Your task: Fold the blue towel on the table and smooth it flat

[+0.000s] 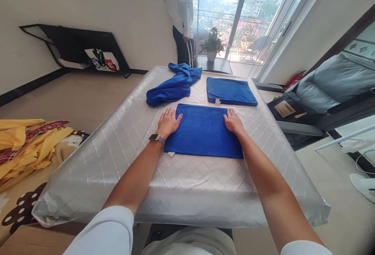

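Observation:
A blue towel [203,134], folded into a flat rectangle, lies in front of me with a small white tag at its near left corner. My left hand [169,123], a watch on its wrist, rests flat at the towel's left edge, fingers stretched forward. At the upper right edge lies my right hand [233,120], also flat with its fingers extended. Beyond it to the right is a folded stack of blue towels [231,90], a white tag at its near edge. A crumpled blue towel [175,85] lies loosely at the far left.
A silver quilted cover [123,145] drapes the table. Behind it stand a person [183,20] and a chair [216,65] bearing a potted plant [212,44]. Yellow cloths [32,145] lie at the left; a grey recliner [331,83] stands at the right.

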Available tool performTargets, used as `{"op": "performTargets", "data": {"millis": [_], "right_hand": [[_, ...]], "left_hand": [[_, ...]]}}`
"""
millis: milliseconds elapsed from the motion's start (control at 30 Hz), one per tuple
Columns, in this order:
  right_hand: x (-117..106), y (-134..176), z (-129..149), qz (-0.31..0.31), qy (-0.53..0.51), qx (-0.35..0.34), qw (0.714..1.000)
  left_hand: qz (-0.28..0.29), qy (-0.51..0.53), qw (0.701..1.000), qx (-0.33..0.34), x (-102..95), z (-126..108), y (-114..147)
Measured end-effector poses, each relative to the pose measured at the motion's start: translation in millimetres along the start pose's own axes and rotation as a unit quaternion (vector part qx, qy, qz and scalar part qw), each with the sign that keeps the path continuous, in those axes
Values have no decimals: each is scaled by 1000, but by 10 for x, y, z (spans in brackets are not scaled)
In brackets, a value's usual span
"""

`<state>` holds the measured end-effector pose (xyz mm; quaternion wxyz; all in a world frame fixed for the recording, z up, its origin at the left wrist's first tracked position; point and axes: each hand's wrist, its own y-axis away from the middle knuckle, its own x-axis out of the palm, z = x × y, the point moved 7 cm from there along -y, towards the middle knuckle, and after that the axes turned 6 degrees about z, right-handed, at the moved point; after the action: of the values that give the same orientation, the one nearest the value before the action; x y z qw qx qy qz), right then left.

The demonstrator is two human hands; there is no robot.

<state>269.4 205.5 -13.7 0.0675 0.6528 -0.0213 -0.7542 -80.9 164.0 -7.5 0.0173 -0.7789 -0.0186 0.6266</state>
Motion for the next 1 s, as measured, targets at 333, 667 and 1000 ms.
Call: {"op": "performTargets", "data": {"millis": [333,667,1000], "right_hand": [[-34,33,49,-6,-6,4,1000],[-48,61,48,-9,5,-2,1000],[-32,37,39,-4,-8,3,1000]], "left_hand": [[32,-6,973,229,117,-1649,72],[83,35,974,208,428,-2161,-394],[30,31,999,-9,166,-298,-537]]}}
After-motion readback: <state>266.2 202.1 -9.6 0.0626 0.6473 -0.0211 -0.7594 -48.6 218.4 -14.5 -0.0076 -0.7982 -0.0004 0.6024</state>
